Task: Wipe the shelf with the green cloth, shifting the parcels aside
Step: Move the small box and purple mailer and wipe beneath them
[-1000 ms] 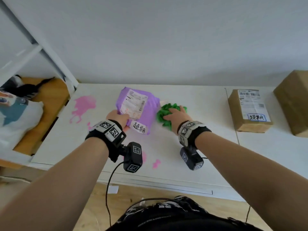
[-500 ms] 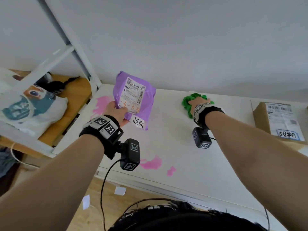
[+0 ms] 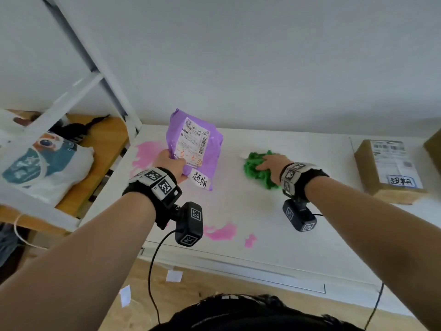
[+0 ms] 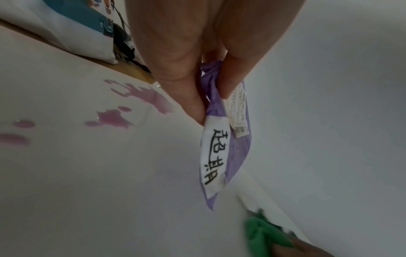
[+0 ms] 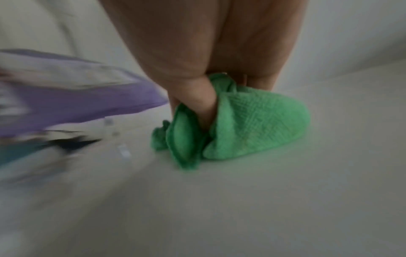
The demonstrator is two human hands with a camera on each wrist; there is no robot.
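Observation:
A purple mailer parcel (image 3: 210, 158) with white labels hangs tilted above the white shelf (image 3: 286, 223), lifted clear of it. My left hand (image 3: 170, 161) pinches its lower left corner; in the left wrist view the thumb and fingers (image 4: 208, 87) clamp the purple parcel (image 4: 237, 156). To the right, the crumpled green cloth (image 3: 255, 168) lies on the shelf under my right hand (image 3: 272, 163). In the right wrist view, which is blurred, my thumb (image 5: 197, 100) is tucked into a fold of the cloth (image 5: 252, 125), which bunches up into my palm.
Pink stains mark the shelf at the back left (image 3: 143, 154) and near the front edge (image 3: 220, 231). A labelled cardboard box (image 3: 389, 170) sits at the right, with another box (image 3: 433, 146) beyond it. A white frame post (image 3: 95, 68) and a printed bag (image 3: 47, 163) stand at the left.
My left hand has lifted the purple parcel off the shelf. My right hand has slid the green cloth to the right, away from the parcel, across the spot where it lay.

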